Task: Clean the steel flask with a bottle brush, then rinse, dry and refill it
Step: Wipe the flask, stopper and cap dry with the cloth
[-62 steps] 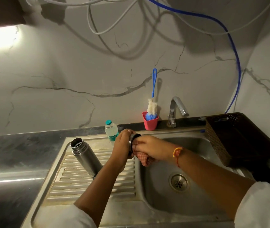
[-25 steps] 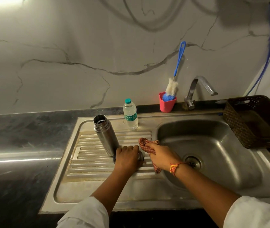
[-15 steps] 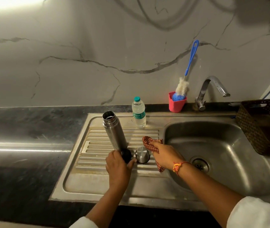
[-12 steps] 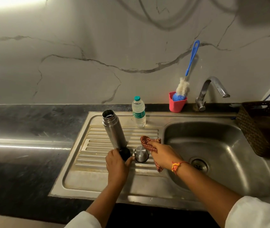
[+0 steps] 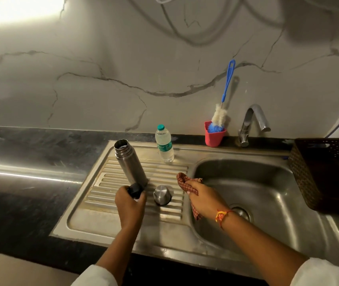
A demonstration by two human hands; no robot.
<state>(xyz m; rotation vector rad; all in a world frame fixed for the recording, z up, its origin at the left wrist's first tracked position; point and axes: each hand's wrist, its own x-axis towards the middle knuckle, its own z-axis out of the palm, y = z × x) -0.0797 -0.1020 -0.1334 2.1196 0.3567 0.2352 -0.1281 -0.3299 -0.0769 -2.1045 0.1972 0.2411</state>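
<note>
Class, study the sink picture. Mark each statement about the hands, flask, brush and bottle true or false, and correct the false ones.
1. The tall steel flask stands open on the ribbed draining board. True.
2. The left hand holds the blue-handled bottle brush. False: it grips a small black stopper; the brush sits in the red cup.
3. The right hand holds a checked red cloth. True.
4. The clear plastic water bottle lies in the basin. False: it stands upright behind the flask.
</note>
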